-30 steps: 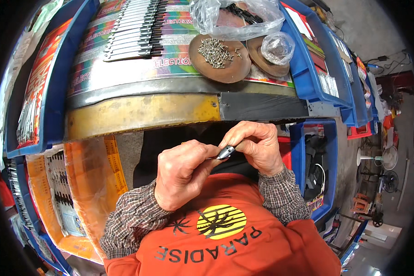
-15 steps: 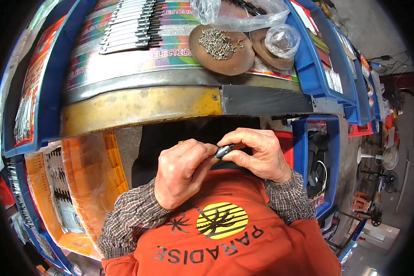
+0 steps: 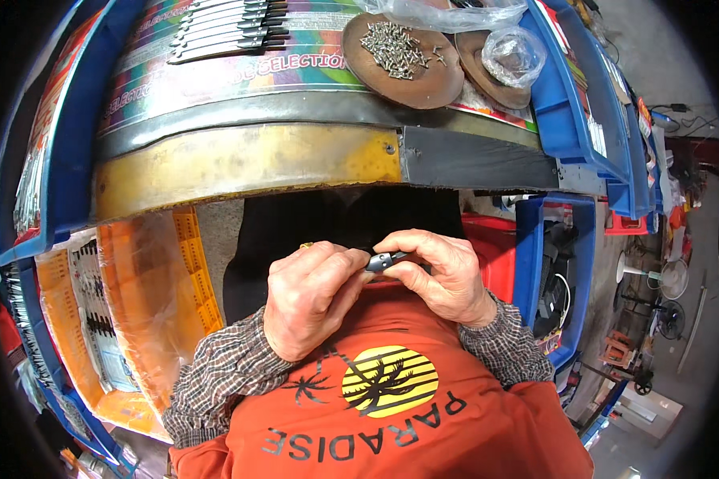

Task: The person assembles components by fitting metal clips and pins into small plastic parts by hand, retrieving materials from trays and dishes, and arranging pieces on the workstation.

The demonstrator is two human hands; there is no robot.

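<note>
Near the middle of the frame, the left hand (image 3: 310, 294) and right hand (image 3: 443, 270) pinch one small dark part (image 3: 381, 262); this handling step seemingly next calls for steady grip.

A counter (image 3: 248, 164) is stretching across the upper part of the view, its front edge showing worn yellow on the left and dark facing on the right. A shiny, multicoloured printed sheet (image 3: 295, 80) is covering much of its top. Slim silver pieces (image 3: 220, 32) with dark ends are lying side by side in a row toward the back edge, left of the middle. Right of the middle, nearer the front edge, a brown round dish (image 3: 431, 88) is resting beside a second brown dish (image 3: 495, 89). A clear plastic bag (image 3: 455, 16) is spreading behind both. Blue trays (image 3: 68, 160) are standing at the left and right edges.
</note>
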